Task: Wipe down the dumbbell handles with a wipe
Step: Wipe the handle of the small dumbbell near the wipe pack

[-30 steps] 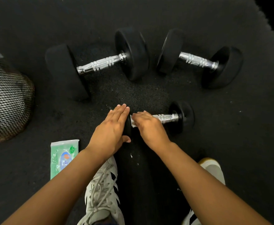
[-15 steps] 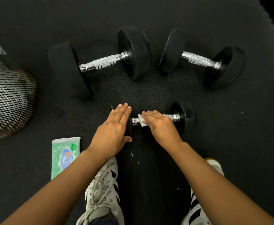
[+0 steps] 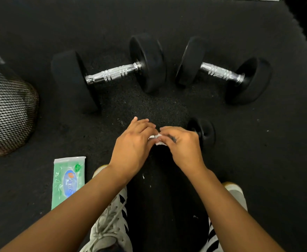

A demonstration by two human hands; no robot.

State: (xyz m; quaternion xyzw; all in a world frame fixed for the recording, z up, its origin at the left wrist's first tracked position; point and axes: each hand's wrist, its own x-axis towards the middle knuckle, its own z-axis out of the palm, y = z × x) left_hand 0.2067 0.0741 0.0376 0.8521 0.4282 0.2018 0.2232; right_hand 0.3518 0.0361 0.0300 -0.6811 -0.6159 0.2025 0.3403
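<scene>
A small black dumbbell (image 3: 203,132) lies on the floor right in front of me, with its handle and left head hidden under my hands. A crumpled white wipe (image 3: 158,140) shows between my fingertips. My right hand (image 3: 183,146) grips the wipe over the handle. My left hand (image 3: 132,144) has come in beside it, and its fingertips pinch the wipe's left end. Two bigger dumbbells lie further off, one with a chrome handle at the left (image 3: 112,72) and one at the right (image 3: 221,71).
A green packet of wipes (image 3: 68,180) lies on the black rubber floor (image 3: 258,160) at my lower left. A black mesh bin (image 3: 7,110) stands at the far left. My two striped shoes (image 3: 111,224) (image 3: 234,195) are below my hands.
My left hand left the small dumbbell's left head and moved right to meet the wipe. My right hand slid along the handle and now covers it fully.
</scene>
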